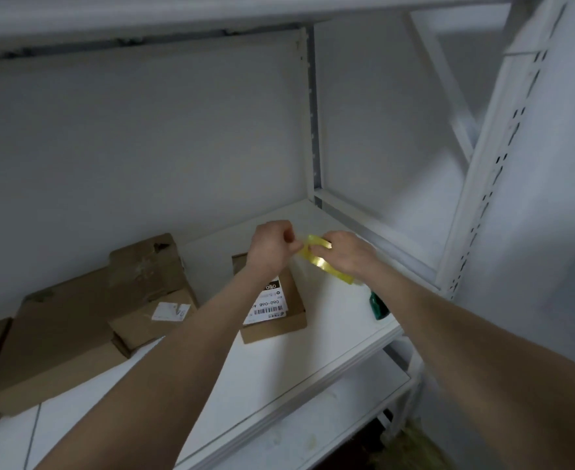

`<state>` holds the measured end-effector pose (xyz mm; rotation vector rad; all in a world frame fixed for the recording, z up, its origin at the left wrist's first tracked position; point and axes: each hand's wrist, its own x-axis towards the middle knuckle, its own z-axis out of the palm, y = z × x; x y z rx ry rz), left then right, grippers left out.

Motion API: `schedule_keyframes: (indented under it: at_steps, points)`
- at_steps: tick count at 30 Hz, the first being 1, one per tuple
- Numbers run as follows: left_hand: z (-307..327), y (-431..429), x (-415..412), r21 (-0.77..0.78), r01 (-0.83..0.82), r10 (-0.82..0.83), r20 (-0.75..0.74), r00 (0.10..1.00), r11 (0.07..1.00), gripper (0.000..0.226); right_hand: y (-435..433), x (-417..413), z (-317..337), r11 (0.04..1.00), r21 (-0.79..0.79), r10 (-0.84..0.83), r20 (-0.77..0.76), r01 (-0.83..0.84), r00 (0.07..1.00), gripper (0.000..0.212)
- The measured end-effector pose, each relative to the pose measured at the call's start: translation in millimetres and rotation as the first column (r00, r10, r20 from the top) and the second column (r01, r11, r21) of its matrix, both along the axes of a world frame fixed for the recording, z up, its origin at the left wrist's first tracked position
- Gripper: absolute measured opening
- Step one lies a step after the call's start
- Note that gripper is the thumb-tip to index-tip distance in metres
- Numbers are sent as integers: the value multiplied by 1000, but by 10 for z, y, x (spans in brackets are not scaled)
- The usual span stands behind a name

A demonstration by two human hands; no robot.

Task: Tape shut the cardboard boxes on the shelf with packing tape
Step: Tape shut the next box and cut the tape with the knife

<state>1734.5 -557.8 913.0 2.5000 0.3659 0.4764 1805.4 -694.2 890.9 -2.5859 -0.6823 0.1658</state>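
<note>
A small cardboard box (289, 317) with a white shipping label lies on the white shelf (313, 354), partly hidden by my left forearm. Above its far end I hold a yellowish roll of packing tape (320, 261). My right hand (350, 254) grips the roll. My left hand (274, 247) pinches the tape's loose end right beside the roll. Both hands hover over the shelf, just above the box.
Several larger brown boxes (76, 330) lie piled at the left of the shelf. A green object (379, 307) sits near the shelf's right front edge. White slotted uprights (482, 184) frame the right side; another shelf board (313, 432) lies below.
</note>
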Motion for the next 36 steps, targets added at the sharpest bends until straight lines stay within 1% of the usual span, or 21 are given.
schedule_keyframes:
  at_steps: [2,3,4,6,7,9,10,11,13,14,16,17,19,21,24,28,30,31,34,36]
  points:
    - [91,37,-58,-99,-7,9,21,1000,995,15,-25,-5,55,999,37,8,-28,-7,1000,43]
    - [126,47,-90,-178,-17,21,21,1000,984,18,-29,-20,84,997,74,14,-44,-11,999,43]
    - [162,49,-124,-292,-29,35,16,999,956,20,-27,-42,114,994,113,19,-55,-13,998,43]
    - [225,51,-191,-511,-38,48,7,999,859,17,-6,-92,163,985,174,34,-57,-24,998,43]
    - [254,63,-222,-570,-44,56,2,998,820,17,11,-116,189,982,186,42,-49,-33,998,44]
    - [281,127,-259,-659,-67,69,-23,997,749,33,32,-146,250,978,200,64,-45,-54,997,50]
    - [292,164,-277,-679,-81,66,-48,997,729,37,40,-160,289,975,214,77,-59,-63,995,53]
    - [309,189,-301,-691,-77,50,-59,997,719,34,36,-177,333,969,240,90,-93,-65,992,56]
    - [337,235,-336,-713,-58,39,-43,998,699,28,9,-218,440,944,327,115,-210,-41,971,51]
    - [361,262,-350,-728,-61,62,-26,998,683,25,-7,-236,478,926,377,141,-296,-20,945,45]
    - [410,314,-368,-754,-74,117,4,993,653,15,-24,-261,508,875,482,223,-454,28,863,37]
    - [427,333,-370,-764,-88,139,3,990,639,12,-21,-264,513,842,536,255,-491,58,833,36]
    - [445,356,-377,-766,-117,177,-4,984,632,14,8,-247,526,799,591,256,-501,110,827,36]
    - [449,389,-366,-760,-132,204,1,979,637,16,56,-227,545,803,580,211,-494,139,843,36]
    - [441,485,-347,-773,-163,252,-5,968,612,20,112,-200,529,845,512,157,-515,156,843,36]
    - [187,645,-399,-719,-260,261,-112,959,645,26,204,-183,399,884,410,123,-667,224,735,34]
    - [19,675,-444,-694,-286,258,-148,955,661,16,235,-177,304,890,386,118,-708,241,697,27]
    - [-53,681,-462,-687,-301,274,-152,950,661,14,248,-173,259,885,392,134,-730,250,670,24]
    - [-233,731,-440,-739,-312,329,-128,936,598,23,315,-117,141,882,395,173,-780,258,602,19]
    - [-297,740,-418,-767,-320,317,-160,935,556,19,356,-66,74,887,376,168,-803,268,572,19]
